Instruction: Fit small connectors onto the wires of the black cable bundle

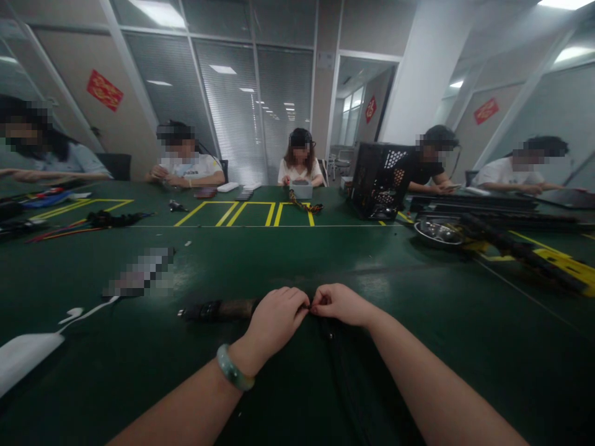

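The green table (223, 384) spreads across nearly the whole lower view, bearing yellow outlines that look meant to mark off places on it. Taking the hands as the centre of the dial, a black computer case (372, 195) stands upright at one o'clock, well apart, its perforated panel turned partly this way. A black strip (341, 371), perhaps cable or sleeving, trails from under the right hand toward five o'clock, probably let lie loose so that it does not hinder the fingers. At two o'clock sits a shiny metal bowl (439, 232), its rim likely there to keep small parts from scattering. A dark cylinder (232, 309) lies at nine o'clock, its metal tip pointing outward and its inner end hidden by the left hand, apparently parked within easy reach. The left hand (281, 313), with a green bangle (229, 370) on its wrist, and the right hand (341, 305) meet fingertip to fingertip above the table. Each grip is pinched closed, seemingly on a small dark piece (310, 308) at the very centre, between the two sets of fingertips; it is too covered to name. Holding it from both sides presumably steadies it for fine work, and whether it joins the strip cannot be told.
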The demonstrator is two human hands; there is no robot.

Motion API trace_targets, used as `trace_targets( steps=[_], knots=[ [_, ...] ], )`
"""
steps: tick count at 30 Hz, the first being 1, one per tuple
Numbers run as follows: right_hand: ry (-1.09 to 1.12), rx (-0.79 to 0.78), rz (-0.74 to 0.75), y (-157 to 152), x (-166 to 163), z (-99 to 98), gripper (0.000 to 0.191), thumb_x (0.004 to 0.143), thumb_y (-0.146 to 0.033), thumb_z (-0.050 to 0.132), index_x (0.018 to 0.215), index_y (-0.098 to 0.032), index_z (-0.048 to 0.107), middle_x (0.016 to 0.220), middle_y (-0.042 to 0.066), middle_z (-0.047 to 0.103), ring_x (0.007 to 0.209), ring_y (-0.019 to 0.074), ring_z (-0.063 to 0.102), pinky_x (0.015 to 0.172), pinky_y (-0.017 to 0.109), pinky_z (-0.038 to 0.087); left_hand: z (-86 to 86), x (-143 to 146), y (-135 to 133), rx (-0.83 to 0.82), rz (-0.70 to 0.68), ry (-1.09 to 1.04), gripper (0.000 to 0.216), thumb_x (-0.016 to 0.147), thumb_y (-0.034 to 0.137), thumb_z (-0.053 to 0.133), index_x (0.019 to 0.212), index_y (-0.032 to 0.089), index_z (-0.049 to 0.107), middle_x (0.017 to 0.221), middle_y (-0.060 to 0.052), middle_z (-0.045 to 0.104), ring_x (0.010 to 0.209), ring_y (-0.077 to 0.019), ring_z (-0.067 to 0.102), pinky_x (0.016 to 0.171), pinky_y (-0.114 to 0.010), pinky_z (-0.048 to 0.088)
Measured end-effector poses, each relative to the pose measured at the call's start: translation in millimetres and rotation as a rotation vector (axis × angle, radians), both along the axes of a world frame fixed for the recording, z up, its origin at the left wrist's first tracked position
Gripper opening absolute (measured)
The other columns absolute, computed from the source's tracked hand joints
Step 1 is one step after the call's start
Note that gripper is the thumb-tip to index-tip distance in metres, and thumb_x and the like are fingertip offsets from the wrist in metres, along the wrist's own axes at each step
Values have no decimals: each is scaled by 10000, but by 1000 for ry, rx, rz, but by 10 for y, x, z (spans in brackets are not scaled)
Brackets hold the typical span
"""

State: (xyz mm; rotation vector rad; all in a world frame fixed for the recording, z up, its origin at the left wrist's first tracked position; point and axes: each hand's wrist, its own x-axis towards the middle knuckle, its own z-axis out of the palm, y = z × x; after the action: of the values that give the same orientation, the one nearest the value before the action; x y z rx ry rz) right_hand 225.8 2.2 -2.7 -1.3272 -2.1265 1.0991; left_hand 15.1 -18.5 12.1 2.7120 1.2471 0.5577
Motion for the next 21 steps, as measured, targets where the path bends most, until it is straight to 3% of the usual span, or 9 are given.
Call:
trace_targets(
  steps=[21],
  knots=[
    [221,-148,-40,43,-47,-17,99,737,-235,696,773,-152,657,680,-23,635,586,91,547,526,169,382,-28,-21,57,-70,15,-62,85,884,215,562,950,243,609,937,-1,621,889,-195,554,771,-330,391]
  ],
)
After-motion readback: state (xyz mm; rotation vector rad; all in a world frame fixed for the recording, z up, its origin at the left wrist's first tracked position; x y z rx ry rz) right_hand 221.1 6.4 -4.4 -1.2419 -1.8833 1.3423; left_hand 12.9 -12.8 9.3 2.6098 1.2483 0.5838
